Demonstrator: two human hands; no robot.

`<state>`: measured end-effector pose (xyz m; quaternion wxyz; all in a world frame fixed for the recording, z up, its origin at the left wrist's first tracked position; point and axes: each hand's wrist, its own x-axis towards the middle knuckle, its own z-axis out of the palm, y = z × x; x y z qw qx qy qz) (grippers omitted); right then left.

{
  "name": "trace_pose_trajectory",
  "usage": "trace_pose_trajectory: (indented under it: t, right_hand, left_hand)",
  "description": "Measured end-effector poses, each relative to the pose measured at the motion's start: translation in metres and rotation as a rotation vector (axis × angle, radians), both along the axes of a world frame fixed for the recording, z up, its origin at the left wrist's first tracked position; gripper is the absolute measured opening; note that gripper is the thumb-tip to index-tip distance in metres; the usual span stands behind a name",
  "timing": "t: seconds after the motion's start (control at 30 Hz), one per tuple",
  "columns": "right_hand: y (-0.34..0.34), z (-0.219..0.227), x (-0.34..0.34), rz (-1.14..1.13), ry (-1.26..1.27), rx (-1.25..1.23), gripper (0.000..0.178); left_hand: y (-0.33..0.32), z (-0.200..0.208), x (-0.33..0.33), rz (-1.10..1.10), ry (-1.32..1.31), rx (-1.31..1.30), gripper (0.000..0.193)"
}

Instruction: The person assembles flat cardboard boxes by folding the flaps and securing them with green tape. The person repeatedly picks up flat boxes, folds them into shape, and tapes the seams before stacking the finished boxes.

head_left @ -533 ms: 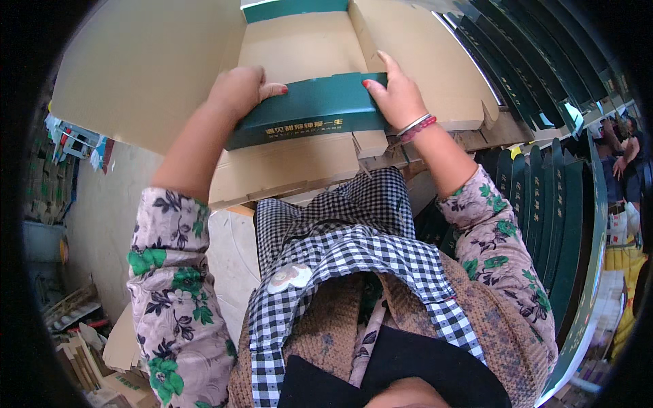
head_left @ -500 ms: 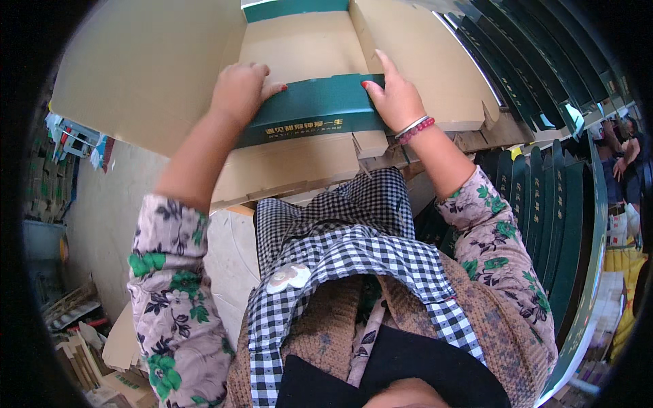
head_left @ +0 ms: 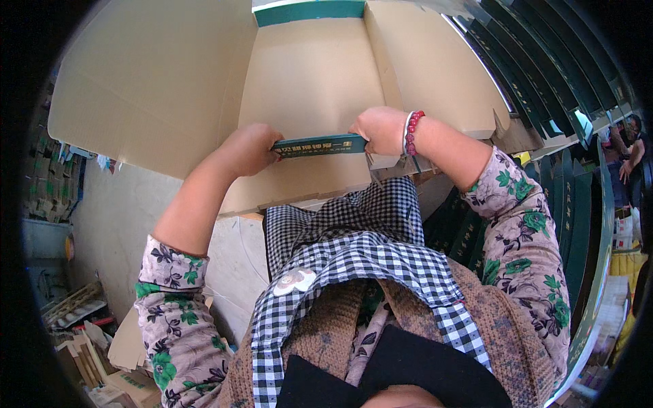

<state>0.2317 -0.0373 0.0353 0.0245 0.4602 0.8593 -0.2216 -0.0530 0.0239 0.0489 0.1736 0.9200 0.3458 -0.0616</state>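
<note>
A large cardboard box [head_left: 313, 75], brown inside and dark green outside, lies unfolded in front of me. Its near end carries a narrow green flap [head_left: 320, 145] with gold print. My left hand [head_left: 253, 149] grips this flap at its left end, fingers closed round the edge. At the opposite end my right hand [head_left: 382, 130], with a red bead bracelet [head_left: 413, 132] at the wrist, is closed on the same flap. Another brown flap [head_left: 306, 180] extends below it toward my checked apron. The far end wall [head_left: 309, 11] stands up, green side showing.
A big brown side panel [head_left: 149, 88] rises on the left, and another brown panel [head_left: 435, 68] spreads on the right. Dark green box pieces [head_left: 530, 68] stand in rows farther right. Flattened cardboard [head_left: 129, 347] lies at the lower left. At the far right edge is another person [head_left: 632, 163].
Both hands have come nearer to me and lower, from the top of the green flap to its ends. The flap has tilted, so less of its green face shows.
</note>
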Motion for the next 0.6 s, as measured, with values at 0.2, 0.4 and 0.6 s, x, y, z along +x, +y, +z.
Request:
trace_pose_trajectory:
  t: [0.2,0.4,0.6]
  right_hand:
    - [-0.020,0.023,-0.027,-0.053,-0.079,0.065,0.013]
    - [-0.057,0.061,-0.071,0.099,0.471,0.647,0.048]
    - [-0.041,0.051,0.112,-1.055,-0.060,0.579,0.067]
  left_hand:
    - [0.006,0.001,-0.009,0.056,0.090,-0.054,0.020]
    - [0.034,0.009,-0.103,0.226,-0.134,0.927,0.048]
    - [0.050,-0.049,-0.133,0.712,-0.634,-0.024,0.048]
